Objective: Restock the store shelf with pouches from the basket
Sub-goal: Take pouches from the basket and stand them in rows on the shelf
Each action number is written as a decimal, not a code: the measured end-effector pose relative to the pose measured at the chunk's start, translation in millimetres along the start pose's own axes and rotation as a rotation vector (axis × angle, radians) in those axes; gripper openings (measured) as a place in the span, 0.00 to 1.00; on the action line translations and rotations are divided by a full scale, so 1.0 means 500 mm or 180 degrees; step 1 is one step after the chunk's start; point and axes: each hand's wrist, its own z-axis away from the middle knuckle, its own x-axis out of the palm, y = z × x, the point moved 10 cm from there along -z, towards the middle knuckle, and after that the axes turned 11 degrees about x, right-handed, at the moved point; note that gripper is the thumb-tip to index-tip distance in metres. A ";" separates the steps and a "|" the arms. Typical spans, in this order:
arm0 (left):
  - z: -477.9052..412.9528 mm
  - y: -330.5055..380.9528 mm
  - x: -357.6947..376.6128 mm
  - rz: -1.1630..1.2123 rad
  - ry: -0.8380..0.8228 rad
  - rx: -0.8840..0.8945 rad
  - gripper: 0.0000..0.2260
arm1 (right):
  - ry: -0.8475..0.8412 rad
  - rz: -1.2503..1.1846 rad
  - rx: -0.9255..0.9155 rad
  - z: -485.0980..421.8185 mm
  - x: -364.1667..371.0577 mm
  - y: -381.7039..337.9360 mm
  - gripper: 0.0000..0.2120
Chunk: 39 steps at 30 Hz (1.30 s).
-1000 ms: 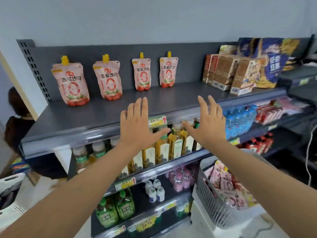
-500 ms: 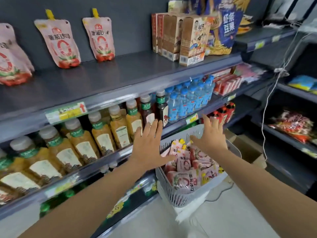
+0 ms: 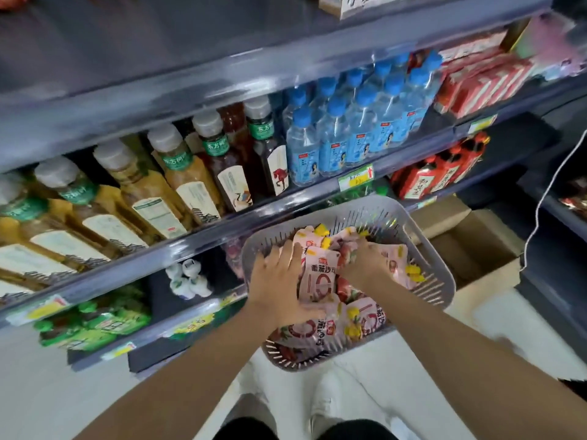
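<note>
A grey slotted basket [image 3: 349, 203] stands low in front of the shelving, filled with several pink spouted pouches with yellow caps. My left hand [image 3: 279, 281] lies on the left side of the pile, and its fingers and thumb close around a pink pouch [image 3: 319, 277] with red print. My right hand [image 3: 362, 262] digs into the pile just right of that pouch, its fingers curled on another pink pouch [image 3: 397, 258]. The grey top shelf [image 3: 158, 42] runs across the upper edge of the view, its pouches out of view.
Tea bottles [image 3: 178, 185] and blue-capped water bottles [image 3: 355, 128] fill the second shelf right above the basket. Red packs [image 3: 441, 173] sit to the right. An open cardboard box [image 3: 476, 249] stands right of the basket. A white cable [image 3: 540, 217] hangs at the right.
My view tilted down from the top shelf to the basket. Both hands dropped from open in the air into the basket and closed on pouches.
</note>
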 end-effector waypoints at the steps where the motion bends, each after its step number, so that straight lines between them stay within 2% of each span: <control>1: -0.003 -0.005 0.013 0.0014 -0.0063 -0.0032 0.60 | -0.0127 -0.0041 -0.0026 -0.011 0.027 -0.011 0.41; 5: -0.012 -0.032 0.044 0.0102 -0.0145 -0.0215 0.60 | -0.0555 -0.0315 0.0142 -0.042 0.131 -0.046 0.52; 7: -0.014 -0.035 0.057 0.0099 -0.0165 -0.0209 0.58 | -0.0608 -0.0517 0.0311 -0.055 0.169 -0.051 0.50; 9: -0.017 -0.036 0.071 0.0126 -0.0204 -0.0203 0.57 | -0.0554 -0.0441 0.0463 -0.067 0.190 -0.050 0.47; 13: -0.027 -0.039 0.087 0.0146 -0.0231 -0.0221 0.57 | -0.0786 -0.0086 0.0718 -0.085 0.218 -0.048 0.61; 16: -0.030 -0.036 0.096 0.0078 -0.0269 -0.0198 0.58 | -0.0833 -0.0123 0.0862 -0.088 0.224 -0.040 0.63; 20: -0.032 -0.036 0.102 -0.0004 -0.0287 -0.0214 0.56 | -0.0335 -0.0166 0.0869 -0.078 0.214 -0.041 0.57; 23: -0.034 -0.039 0.101 -0.0010 -0.0298 -0.0251 0.56 | 0.0144 -0.0738 0.0750 -0.068 0.192 -0.051 0.55; 26: -0.036 -0.043 0.100 0.0065 -0.0282 -0.0313 0.57 | 0.0539 -0.1503 0.0391 -0.064 0.148 -0.060 0.52; 32: -0.043 -0.036 0.108 0.0296 -0.0323 -0.0365 0.59 | 0.0833 -0.2335 -0.0322 -0.044 0.055 -0.053 0.54; 35: -0.058 -0.029 0.109 0.0391 -0.0225 -0.0435 0.55 | 0.1108 -0.2194 -0.0394 -0.047 -0.015 -0.039 0.57; 39: -0.086 -0.016 0.120 0.0562 -0.0049 -0.0551 0.46 | 0.1467 -0.0803 0.0172 -0.070 -0.066 0.016 0.58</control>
